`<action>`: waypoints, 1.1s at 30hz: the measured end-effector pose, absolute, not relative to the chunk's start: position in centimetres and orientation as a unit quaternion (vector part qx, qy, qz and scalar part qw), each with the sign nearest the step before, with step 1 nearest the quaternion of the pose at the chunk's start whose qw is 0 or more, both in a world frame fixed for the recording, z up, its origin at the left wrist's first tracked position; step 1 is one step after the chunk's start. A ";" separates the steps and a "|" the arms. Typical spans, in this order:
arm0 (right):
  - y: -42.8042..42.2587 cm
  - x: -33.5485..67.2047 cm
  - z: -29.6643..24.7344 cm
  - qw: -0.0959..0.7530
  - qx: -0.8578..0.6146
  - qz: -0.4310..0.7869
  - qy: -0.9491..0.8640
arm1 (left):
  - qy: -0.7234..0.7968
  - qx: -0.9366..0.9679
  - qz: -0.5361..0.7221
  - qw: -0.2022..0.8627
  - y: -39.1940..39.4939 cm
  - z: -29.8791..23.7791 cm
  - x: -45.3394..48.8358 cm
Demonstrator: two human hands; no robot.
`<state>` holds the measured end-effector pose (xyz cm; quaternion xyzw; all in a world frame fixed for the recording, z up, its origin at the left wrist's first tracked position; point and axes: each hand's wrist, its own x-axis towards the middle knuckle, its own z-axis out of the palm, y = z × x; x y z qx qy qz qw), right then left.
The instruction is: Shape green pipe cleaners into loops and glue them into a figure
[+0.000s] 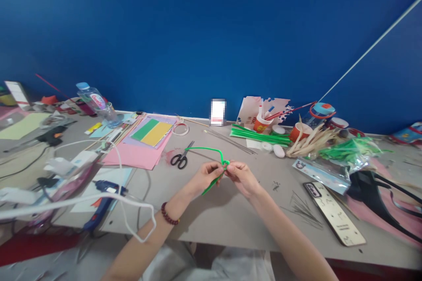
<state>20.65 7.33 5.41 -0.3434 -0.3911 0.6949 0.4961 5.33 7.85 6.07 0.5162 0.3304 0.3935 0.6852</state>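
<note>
L hand [211,174] & R hand [241,176] meet over the table [231,224], fingertips nearly touching, both in a narrow pinch on a green stem [221,153]. Stem's coiled part sits right btwn the two sets of fingertips, L thumb on one side, R thumb & fingers on the other. From the grip the free length goes up, then bends over L in a long arc, its far end by the scissors [180,159] blades; can't tell if it touches them. A broader green strip [209,187] sticks out below L hand, slanting down-L; can't tell if it's part of the same pc. Exact finger contact on the coil too small to make out.

L wrist has a dark bead bracelet [170,215]. Scissors lie L of the hands, handles twd the person. Tape roll [180,129] is just behind them, paper stack [151,132] further L. Bundle of green stems [257,136] lies beyond R hand, in front of a red cup [263,124] w/ pens. Phone [334,214] is well to the R, loose dark wires [303,210] btwn it & R forearm. Blue glue gun [102,206] far L, near table's front edge.
</note>
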 end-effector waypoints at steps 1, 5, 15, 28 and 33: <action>7.3 20.6 5.4 0.502 -0.347 0.687 -0.395 | 0.330 0.514 0.396 0.686 7.9 6.1 5.3; 7.4 20.7 5.2 0.499 -0.332 0.680 -0.423 | 0.333 0.495 0.398 0.697 7.8 6.2 5.1; 7.4 20.6 5.3 0.518 -0.369 0.619 -0.460 | 0.363 0.511 0.412 0.661 7.6 5.9 5.4; 7.3 19.7 4.9 0.566 -0.397 0.559 -0.456 | 0.413 0.626 0.480 0.454 7.3 4.9 6.2; 7.5 20.0 4.4 0.554 -0.393 0.536 -0.501 | 0.413 0.637 0.482 0.436 7.2 5.2 6.0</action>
